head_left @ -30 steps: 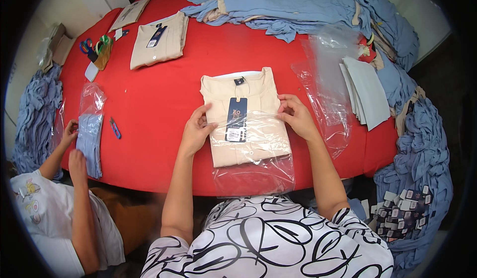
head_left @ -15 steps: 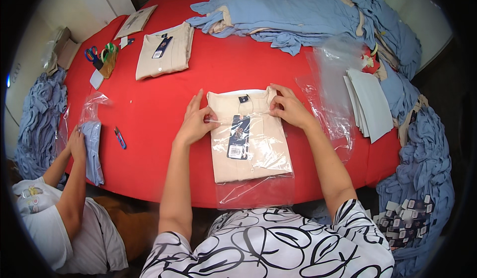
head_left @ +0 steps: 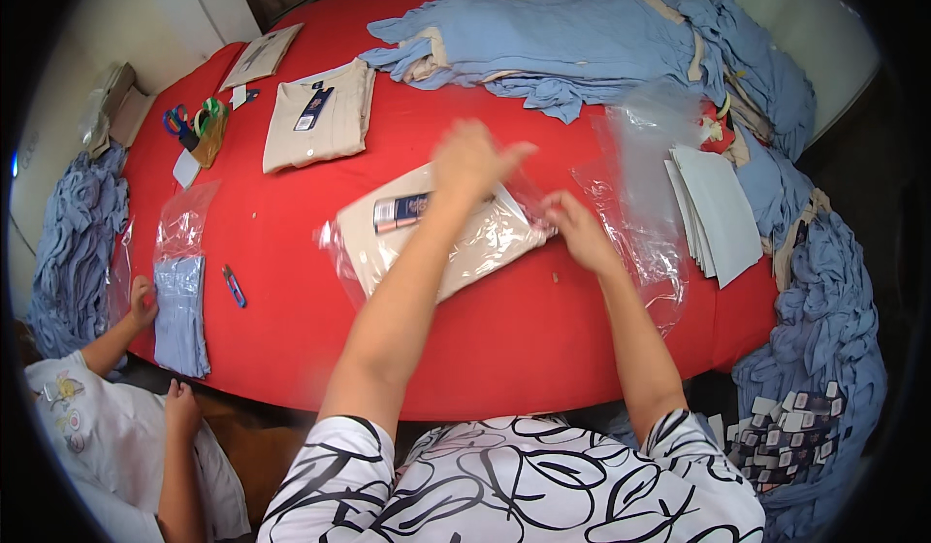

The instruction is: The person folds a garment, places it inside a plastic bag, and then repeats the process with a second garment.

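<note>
A folded beige shirt in a clear plastic bag [head_left: 456, 242] lies slanted on the red table [head_left: 543, 330], a dark tag on its front. My left hand [head_left: 477, 160] is raised above it, blurred, with fingers spread and nothing in it. My right hand [head_left: 572, 228] pinches the bag's right end where the plastic bunches.
Another folded beige shirt [head_left: 320, 116] lies at the back left beside scissors [head_left: 194, 121]. Blue garments [head_left: 582, 39] pile across the back and right. White cards [head_left: 718, 213] and loose clear bags [head_left: 640, 155] sit right. At the left, another person [head_left: 126, 427] handles a bagged blue garment [head_left: 179, 310].
The bagged shirt has turned from upright to slanted with its collar end to the right. My left hand lifted off it; my right hand moved to grip the bag's end.
</note>
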`<state>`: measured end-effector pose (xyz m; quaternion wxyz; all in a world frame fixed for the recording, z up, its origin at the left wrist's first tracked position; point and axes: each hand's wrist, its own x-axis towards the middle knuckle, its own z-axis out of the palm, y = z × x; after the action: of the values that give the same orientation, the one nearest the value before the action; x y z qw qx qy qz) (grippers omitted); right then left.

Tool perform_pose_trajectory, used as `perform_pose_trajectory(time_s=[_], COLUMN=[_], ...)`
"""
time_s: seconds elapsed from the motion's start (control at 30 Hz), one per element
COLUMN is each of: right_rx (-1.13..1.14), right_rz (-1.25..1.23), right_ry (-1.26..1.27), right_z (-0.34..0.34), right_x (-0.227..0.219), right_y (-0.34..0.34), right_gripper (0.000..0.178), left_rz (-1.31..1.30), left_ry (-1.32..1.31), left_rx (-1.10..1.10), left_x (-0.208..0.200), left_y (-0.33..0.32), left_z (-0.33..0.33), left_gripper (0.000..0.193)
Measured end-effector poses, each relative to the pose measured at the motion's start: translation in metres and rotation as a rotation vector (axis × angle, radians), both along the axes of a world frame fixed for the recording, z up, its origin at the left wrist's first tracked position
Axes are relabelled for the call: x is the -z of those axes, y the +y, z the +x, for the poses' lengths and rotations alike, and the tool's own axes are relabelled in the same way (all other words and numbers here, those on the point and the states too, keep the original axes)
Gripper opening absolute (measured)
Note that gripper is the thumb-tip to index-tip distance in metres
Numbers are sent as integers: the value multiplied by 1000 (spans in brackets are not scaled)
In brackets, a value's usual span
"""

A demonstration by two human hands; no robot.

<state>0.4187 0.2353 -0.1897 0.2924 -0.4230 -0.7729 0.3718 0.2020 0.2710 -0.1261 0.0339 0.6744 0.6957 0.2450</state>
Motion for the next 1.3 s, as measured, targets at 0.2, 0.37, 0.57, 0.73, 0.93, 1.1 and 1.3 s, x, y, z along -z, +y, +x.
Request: perform_pose_trajectory(time_s=[0.2, 0.37, 0.57, 0.73, 0.93, 1.1, 1.3], right_rx=[139, 115, 127, 191, 440, 479, 222], right_rz=[-751, -957, -926, -840, -965, -935, -122], right_ry=[546, 1083, 1042, 853, 1149, 1363, 780], right_z=[-17, -64, -76, -61, -62, -58, -57], right_x=[0, 65, 41, 15, 20, 19, -34], right_y=[-83, -99, -123, -118, -144, -138, -123], right_gripper=[28, 29, 28, 27, 33, 26, 31], left_rz=[-214, 48, 142, 146, 187, 210, 238], left_ry=[123, -29, -166, -427, 11, -48, -731], left_rx=[376, 397, 591, 395, 215, 251, 450], left_x=[33, 13, -9, -20, 80, 89, 33], left_y=[-104, -168, -228, -226, -188, -184, -164], left_z=[30, 37, 61, 30, -13, -1, -12], left_gripper=[36, 40, 36, 32, 44, 45, 44])
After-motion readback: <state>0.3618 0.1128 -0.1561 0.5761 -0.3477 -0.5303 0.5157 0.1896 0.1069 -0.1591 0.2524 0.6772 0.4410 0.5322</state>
